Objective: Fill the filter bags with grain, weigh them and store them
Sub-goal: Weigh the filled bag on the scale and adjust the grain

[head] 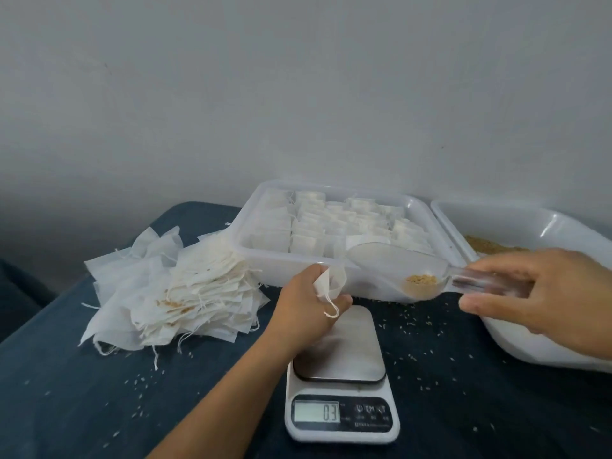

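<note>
Filter bag (332, 280), mouth open, sits pinched in the left hand (308, 301) above the far end of the scale (341, 376). At its three o'clock, the right hand (543, 293) grips the handle of a clear scoop (397, 270) holding a little grain (420, 279) near the handle. Filled bags fill the tray (251, 226) at twelve o'clock; empty bags (185, 286) are piled at nine o'clock; a grain tub (530, 220) stands at two o'clock.

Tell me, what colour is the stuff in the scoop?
The grain in the clear scoop is golden tan, seen from the head camera.
</note>
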`<state>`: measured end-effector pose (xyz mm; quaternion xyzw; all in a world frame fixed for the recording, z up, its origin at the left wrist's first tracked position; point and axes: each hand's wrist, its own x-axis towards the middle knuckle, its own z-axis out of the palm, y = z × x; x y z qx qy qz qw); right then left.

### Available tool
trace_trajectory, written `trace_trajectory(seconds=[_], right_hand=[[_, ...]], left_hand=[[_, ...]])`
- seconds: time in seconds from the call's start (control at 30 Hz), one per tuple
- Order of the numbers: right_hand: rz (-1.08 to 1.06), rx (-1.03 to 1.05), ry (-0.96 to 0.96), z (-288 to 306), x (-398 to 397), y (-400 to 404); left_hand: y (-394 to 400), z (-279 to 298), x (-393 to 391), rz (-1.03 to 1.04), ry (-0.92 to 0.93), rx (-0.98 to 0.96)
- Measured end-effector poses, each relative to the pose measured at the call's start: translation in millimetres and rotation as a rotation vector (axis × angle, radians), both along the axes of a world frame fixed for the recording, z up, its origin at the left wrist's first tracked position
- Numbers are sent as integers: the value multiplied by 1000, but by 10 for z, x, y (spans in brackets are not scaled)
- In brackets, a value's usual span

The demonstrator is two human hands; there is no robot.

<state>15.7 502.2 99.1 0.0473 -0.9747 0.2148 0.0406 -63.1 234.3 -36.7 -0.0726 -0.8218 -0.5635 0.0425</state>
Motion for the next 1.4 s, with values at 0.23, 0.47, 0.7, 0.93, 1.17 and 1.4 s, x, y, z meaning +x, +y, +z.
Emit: trace_trajectory(seconds=[0.23,0.47,0.7,0.93,1.17,1.4], right_hand=[[76,86,-58,262,-28,-111],[125,227,-55,350,-165,-265],[131,315,-41,411,-195,-332],[131,355,-43,444,-163,-376],[131,385,-46,488,-124,-426],[103,445,-39,494,-143,-434]], left_hand=[[-9,16,-9,26,15,-67],[-5,6,16,22,57,-130],[-3,29,35,5,53,-121],[2,45,47,-3,31,-117],[6,56,53,-3,28,-119],[0,43,54,-6,36,-149]])
